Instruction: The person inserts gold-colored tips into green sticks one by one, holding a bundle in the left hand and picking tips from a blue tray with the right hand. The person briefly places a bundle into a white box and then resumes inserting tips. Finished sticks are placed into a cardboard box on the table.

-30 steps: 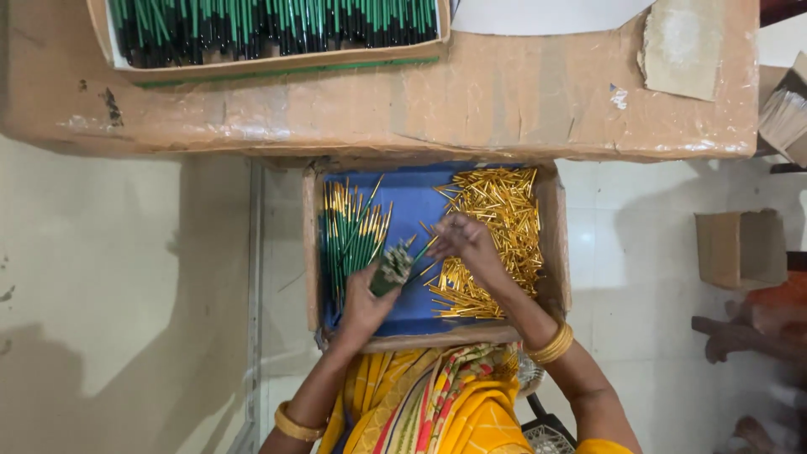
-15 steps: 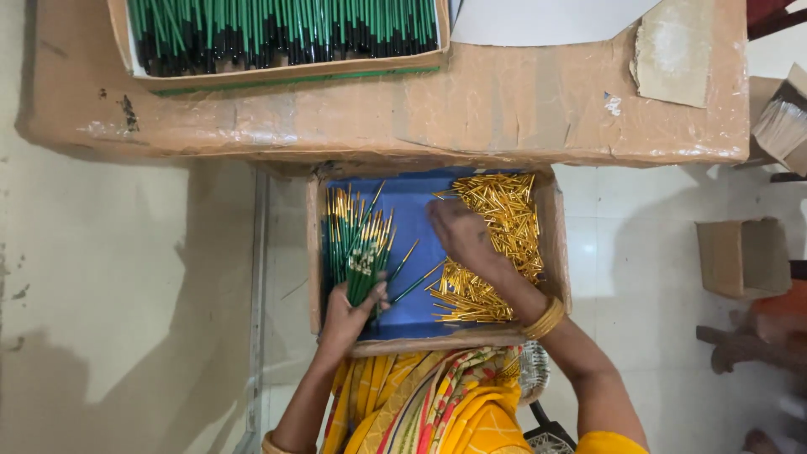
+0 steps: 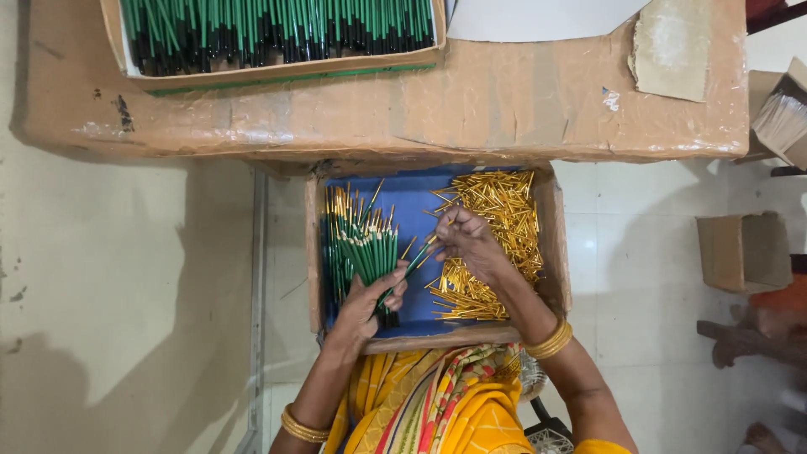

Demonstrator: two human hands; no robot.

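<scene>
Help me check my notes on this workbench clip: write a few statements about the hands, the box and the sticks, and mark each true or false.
1. The left hand grips a fanned bundle of green sticks. True.
2. The right hand rests on the floor tiles. False: it is over the blue-lined box, beside the pile of gold tubes.
3. The gold tubes lie on the left side of the box. False: they lie on its right side.
4. A tray of green sticks sits on the brown table above the box. True.
5. Both wrists are bare. False: each wears gold bangles.
</scene>
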